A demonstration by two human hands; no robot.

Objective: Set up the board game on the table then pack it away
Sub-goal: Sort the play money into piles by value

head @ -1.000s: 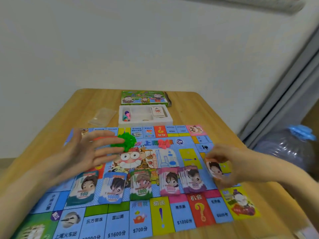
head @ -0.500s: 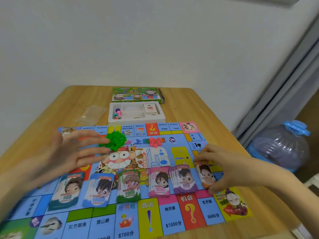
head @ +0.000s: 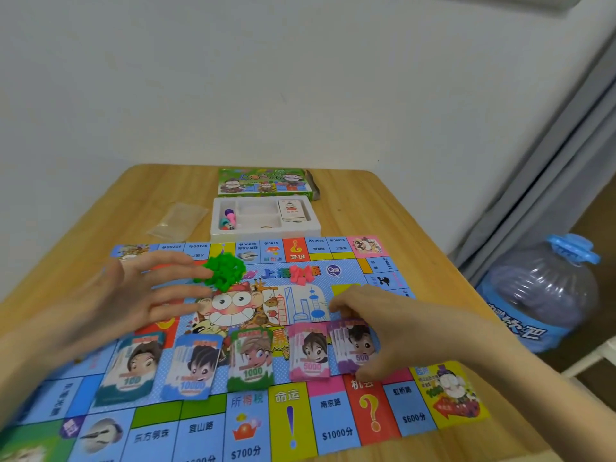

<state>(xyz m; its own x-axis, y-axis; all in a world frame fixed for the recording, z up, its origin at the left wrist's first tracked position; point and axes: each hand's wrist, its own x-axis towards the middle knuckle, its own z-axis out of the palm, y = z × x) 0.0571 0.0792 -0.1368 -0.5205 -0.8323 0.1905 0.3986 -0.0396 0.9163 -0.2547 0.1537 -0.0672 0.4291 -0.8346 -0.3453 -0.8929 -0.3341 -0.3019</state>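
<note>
The colourful game board (head: 290, 425) lies flat on the wooden table (head: 366, 201). A heap of green pieces (head: 223, 273) and a few pink pieces (head: 301, 275) sit near its middle. Several stacks of play money lie in a row, marked 100 (head: 133, 365), 10000 (head: 195, 368), 1000 (head: 251, 358), 5000 (head: 310, 351) and 500 (head: 353, 345). My left hand (head: 130, 295) is spread flat just above the board, fingertips beside the green heap. My right hand (head: 393, 328) curls over the right side of the purple 500 stack, thumb at its near edge, fingers at its far edge.
Behind the board stand a white insert tray (head: 266, 228) with pawns and a card deck, the green box (head: 266, 183) and a clear plastic bag (head: 180, 220). A large blue water bottle (head: 540, 288) stands on the floor to the right of the table.
My right hand has moved left from the board's right side onto the purple 500 stack. The orange notes it held are now out of sight beneath it. My left hand has barely moved.
</note>
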